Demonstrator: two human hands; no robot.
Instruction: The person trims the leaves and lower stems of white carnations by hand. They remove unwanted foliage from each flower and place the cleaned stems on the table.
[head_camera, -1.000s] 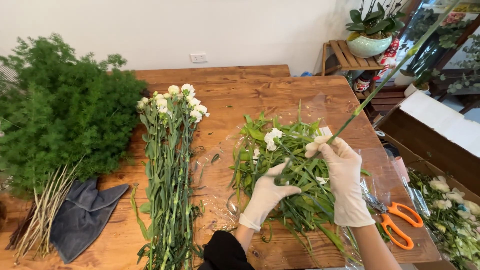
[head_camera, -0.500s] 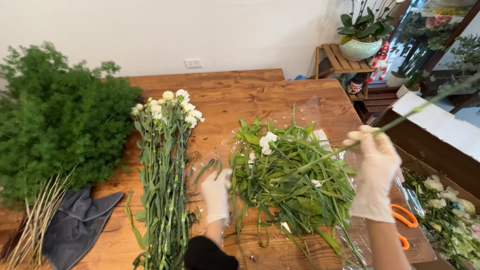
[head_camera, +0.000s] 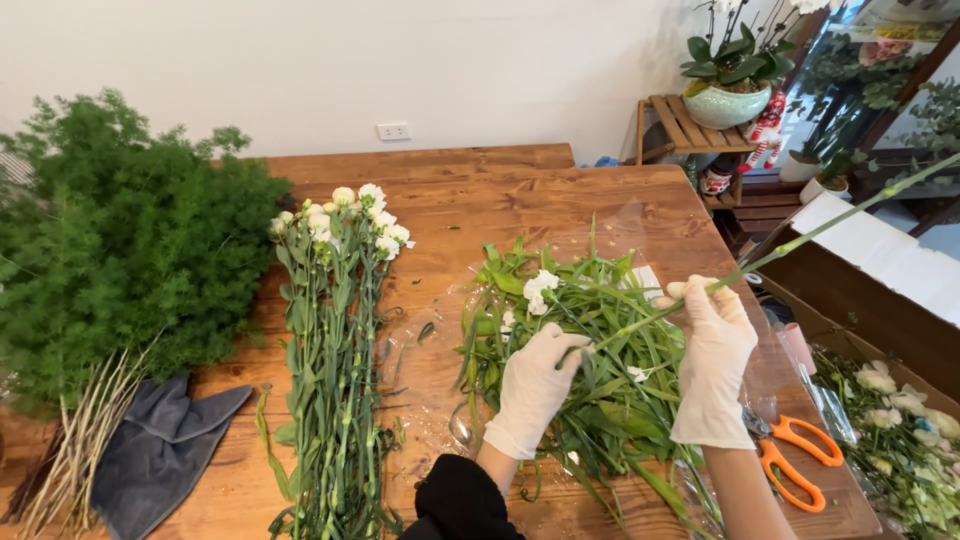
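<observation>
— Left hand (head_camera: 535, 385)?
— Gloved white, fingers pinched round long thin green stem (head_camera: 760, 262) at its lower end, above leafy heap (head_camera: 590, 360).
— Right hand (head_camera: 712, 360)?
— Gloved too, closed on same stem higher up, near orange scissors (head_camera: 795, 455).

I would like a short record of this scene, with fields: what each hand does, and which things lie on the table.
left hand: gloved, fingers closed on the lower end of a long green stem
right hand: gloved, pinching the same stem higher up
under the hands: pile of cut leaves on clear wrap
middle of wooden table: row of white carnations
far left: bushy green fern bunch, grey cloth
right edge: orange scissors
</observation>
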